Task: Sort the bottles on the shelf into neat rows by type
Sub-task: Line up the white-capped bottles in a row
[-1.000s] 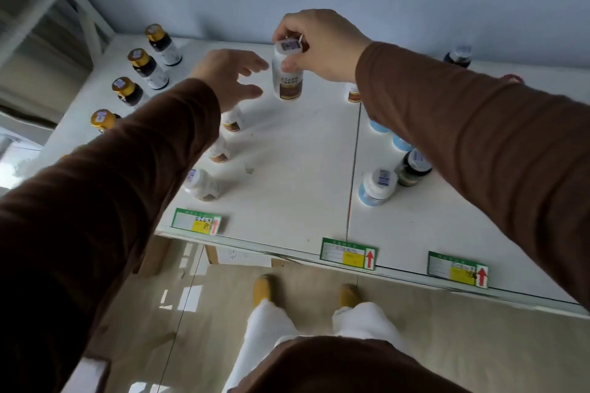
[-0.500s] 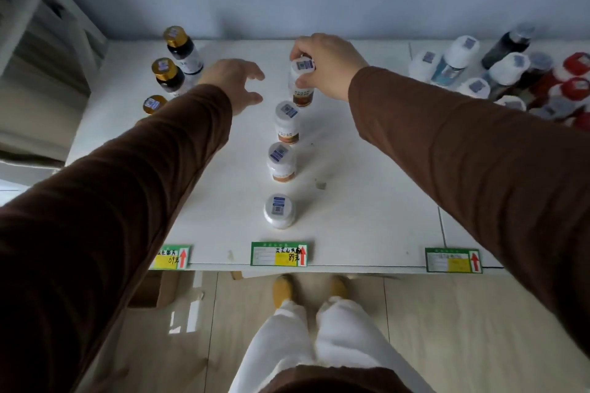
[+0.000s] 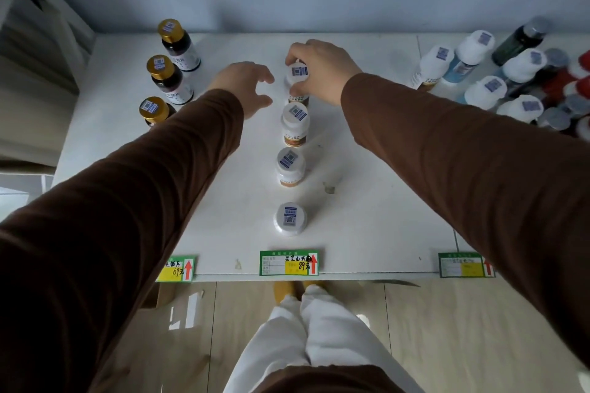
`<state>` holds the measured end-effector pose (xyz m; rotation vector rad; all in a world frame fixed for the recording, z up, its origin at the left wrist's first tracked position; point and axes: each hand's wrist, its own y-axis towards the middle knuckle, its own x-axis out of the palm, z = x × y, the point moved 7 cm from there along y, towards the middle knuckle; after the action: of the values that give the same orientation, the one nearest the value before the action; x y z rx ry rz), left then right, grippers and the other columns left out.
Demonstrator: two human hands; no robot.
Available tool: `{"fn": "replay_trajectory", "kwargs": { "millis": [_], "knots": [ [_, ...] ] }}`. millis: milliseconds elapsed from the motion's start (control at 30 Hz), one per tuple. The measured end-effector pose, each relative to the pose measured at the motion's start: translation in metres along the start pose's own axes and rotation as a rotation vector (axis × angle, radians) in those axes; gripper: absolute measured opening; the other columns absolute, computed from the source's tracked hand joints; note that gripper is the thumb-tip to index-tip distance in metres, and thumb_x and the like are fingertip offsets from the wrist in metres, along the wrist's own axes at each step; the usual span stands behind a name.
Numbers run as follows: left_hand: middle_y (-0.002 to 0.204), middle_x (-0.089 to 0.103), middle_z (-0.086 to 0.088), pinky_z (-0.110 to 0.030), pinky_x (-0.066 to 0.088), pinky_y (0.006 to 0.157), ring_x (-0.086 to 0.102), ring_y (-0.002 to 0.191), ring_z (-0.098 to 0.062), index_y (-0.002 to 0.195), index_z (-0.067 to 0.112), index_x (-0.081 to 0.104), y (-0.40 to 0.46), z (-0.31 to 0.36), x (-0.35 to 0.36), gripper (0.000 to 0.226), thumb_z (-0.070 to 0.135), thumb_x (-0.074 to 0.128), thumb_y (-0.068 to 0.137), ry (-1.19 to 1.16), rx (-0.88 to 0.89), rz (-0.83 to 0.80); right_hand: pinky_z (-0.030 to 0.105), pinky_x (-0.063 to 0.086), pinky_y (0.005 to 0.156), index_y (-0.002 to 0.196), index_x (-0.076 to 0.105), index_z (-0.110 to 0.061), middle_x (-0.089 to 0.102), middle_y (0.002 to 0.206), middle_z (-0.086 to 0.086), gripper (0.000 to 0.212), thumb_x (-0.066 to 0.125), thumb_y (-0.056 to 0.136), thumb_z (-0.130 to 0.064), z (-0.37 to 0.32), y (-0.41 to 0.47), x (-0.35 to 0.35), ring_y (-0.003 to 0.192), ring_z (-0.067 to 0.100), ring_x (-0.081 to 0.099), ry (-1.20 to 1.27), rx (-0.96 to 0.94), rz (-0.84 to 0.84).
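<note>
Down the middle of the white shelf [image 3: 367, 226] runs a row of white-capped bottles with brown bands. My right hand [image 3: 322, 68] grips the farthest one [image 3: 298, 75] by its cap, at the back end of the row. Three more stand behind it toward the front: one [image 3: 295, 126], another [image 3: 290, 166] and the nearest [image 3: 290, 218]. My left hand [image 3: 244, 86] hovers just left of the gripped bottle, fingers loosely curled, holding nothing. Three gold-capped dark bottles [image 3: 166, 80] stand in a row at the far left.
A mixed cluster of white-capped, grey-capped and red-capped bottles [image 3: 510, 83] crowds the back right. Green price tags [image 3: 289, 262] line the shelf's front edge. A white rack [image 3: 35, 25] stands to the left. Below are a wood floor and my legs.
The view has shifted and steadied over the row. My right hand has brought the bottle down at the back end of the row. My left hand stays beside it.
</note>
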<state>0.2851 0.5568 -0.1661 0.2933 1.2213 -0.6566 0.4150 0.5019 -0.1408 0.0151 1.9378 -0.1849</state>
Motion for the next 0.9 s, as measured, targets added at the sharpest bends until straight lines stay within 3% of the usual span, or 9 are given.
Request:
{"fn": "replay_trajectory", "kwargs": {
  "millis": [133,367,600,900],
  "knots": [
    [0.118,0.061,-0.008,-0.039,0.042,0.097,0.055,0.111,-0.029,0.119,0.020,0.063,-0.001,0.004,-0.016,0.031,0.024,0.062,0.089,0.036,0.018,0.065,0.031,0.041,0.095,0.137,0.048,-0.023,0.051,0.132,0.005,0.058,0.068,0.085,-0.036,0.001,-0.012,-0.014,0.119,0.024,0.053,0.019,-0.010,0.041],
    [0.121,0.058,-0.007,-0.036,0.041,0.093,0.055,0.112,-0.029,0.119,0.023,0.061,-0.003,0.068,-0.054,0.029,0.025,0.056,0.091,-0.015,0.117,0.214,0.030,0.041,0.088,0.129,0.056,-0.019,0.057,0.122,0.004,0.040,0.060,0.091,-0.032,0.044,-0.057,-0.061,0.108,0.022,0.055,0.005,-0.006,0.204],
    [0.122,0.060,-0.003,-0.032,0.041,0.095,0.055,0.114,-0.022,0.121,0.022,0.061,0.014,0.162,-0.031,0.037,0.031,0.065,0.085,-0.092,0.168,0.153,0.032,0.039,0.090,0.124,0.058,-0.019,0.058,0.119,0.006,0.033,0.056,0.093,-0.027,0.134,-0.082,-0.102,0.108,0.025,0.055,-0.090,0.020,0.165],
    [0.122,0.061,0.001,-0.034,0.044,0.097,0.056,0.113,-0.020,0.120,0.023,0.061,0.041,0.219,0.060,0.044,0.033,0.073,0.080,-0.148,-0.084,0.071,0.038,0.036,0.099,0.137,0.050,-0.021,0.053,0.133,0.010,0.041,0.051,0.097,-0.024,0.211,-0.069,-0.104,0.123,0.030,0.046,-0.218,-0.142,-0.045]
  ]
}}
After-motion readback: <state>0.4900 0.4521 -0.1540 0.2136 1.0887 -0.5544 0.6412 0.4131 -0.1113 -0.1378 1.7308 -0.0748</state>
